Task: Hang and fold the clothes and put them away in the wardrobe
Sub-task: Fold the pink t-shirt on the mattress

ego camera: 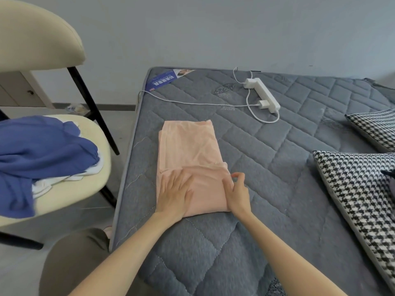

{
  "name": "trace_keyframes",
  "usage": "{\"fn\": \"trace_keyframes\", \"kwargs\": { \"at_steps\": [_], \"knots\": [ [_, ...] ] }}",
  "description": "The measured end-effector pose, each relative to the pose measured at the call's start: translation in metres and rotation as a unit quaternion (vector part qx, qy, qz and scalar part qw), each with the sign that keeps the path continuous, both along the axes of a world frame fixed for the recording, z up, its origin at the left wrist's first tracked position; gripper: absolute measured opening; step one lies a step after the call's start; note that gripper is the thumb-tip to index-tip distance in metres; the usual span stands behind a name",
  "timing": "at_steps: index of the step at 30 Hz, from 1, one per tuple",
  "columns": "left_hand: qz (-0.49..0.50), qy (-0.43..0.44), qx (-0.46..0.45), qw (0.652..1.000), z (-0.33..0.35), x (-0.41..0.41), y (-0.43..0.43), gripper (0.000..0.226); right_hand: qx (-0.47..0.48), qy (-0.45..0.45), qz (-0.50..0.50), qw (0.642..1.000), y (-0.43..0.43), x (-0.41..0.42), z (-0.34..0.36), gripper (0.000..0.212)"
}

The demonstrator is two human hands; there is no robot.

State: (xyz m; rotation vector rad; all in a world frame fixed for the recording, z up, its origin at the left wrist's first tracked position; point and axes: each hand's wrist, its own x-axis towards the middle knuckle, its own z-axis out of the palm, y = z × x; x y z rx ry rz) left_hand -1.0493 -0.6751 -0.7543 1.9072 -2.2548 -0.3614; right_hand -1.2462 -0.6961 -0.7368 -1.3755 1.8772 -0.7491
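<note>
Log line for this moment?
folding pink garment | left hand presses it flat | right hand pinches its edge | on mattress

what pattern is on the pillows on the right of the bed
Black-and-white houndstooth on both pillows, clearest in the head view.

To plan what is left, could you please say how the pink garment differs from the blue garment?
The pink garment lies flat and folded on the mattress; the blue garment sits crumpled on the chair. The left hand presses the pink garment, the right hand is at its edge; no hand touches the blue garment. Both are plain-coloured.
</note>
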Motion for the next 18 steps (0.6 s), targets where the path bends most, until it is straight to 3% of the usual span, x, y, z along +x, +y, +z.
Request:
{"fn": "trace_keyframes", "kwargs": {
  "at_steps": [3, 7, 10, 13, 16, 18],
  "knots": [
    [0.025, -0.005, 0.014, 1.000, -0.007, 0.001, 0.002, 0.051, -0.010, 0.046, 0.043, 0.998, -0.002, -0.005, 0.000, 0.014],
    [0.069, -0.028, 0.042, 0.996, -0.008, 0.007, 0.003, 0.056, -0.020, 0.194, 0.083, 0.977, -0.007, -0.001, 0.001, 0.019],
    [0.083, -0.051, 0.051, 0.994, -0.005, 0.013, 0.012, 0.061, -0.103, 0.347, 0.106, 0.926, -0.005, -0.001, 0.009, 0.026],
    [0.073, -0.074, 0.042, 0.994, 0.000, 0.013, 0.019, 0.068, -0.266, 0.356, 0.253, 0.859, 0.004, -0.010, 0.010, 0.030],
    [-0.004, -0.074, 0.034, 0.997, 0.004, 0.015, 0.024, 0.079, -0.206, 0.352, 0.420, 0.811, 0.013, -0.018, 0.004, 0.069],
    [-0.084, -0.093, 0.042, 0.991, 0.006, 0.020, 0.026, 0.086, -0.144, 0.391, 0.470, 0.778, 0.013, -0.021, -0.001, 0.083]
  ]
}}
